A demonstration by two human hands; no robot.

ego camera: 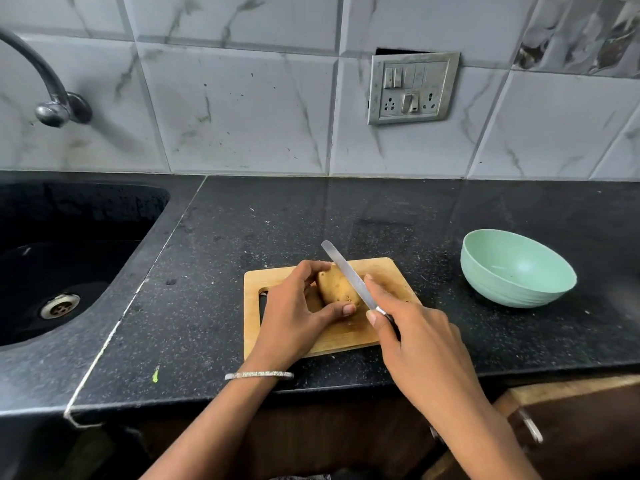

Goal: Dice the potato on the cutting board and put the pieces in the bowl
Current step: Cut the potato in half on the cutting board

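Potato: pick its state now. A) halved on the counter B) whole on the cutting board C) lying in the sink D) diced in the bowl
B: the potato lies uncut on the cutting board, gripped by the left hand, the knife across it; the bowl holds no pieces.

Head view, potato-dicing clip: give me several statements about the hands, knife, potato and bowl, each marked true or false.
1. The potato lies uncut on the cutting board. True.
2. The left hand holds the knife. False: the right hand grips it; the left hand holds the potato.
3. The blade lies across the potato's top. True.
4. The bowl holds potato pieces. False: none show in it.
5. The bowl stands on the board. False: it stands on the counter, right of the board and apart from it.
6. The sink is left of the board. True.
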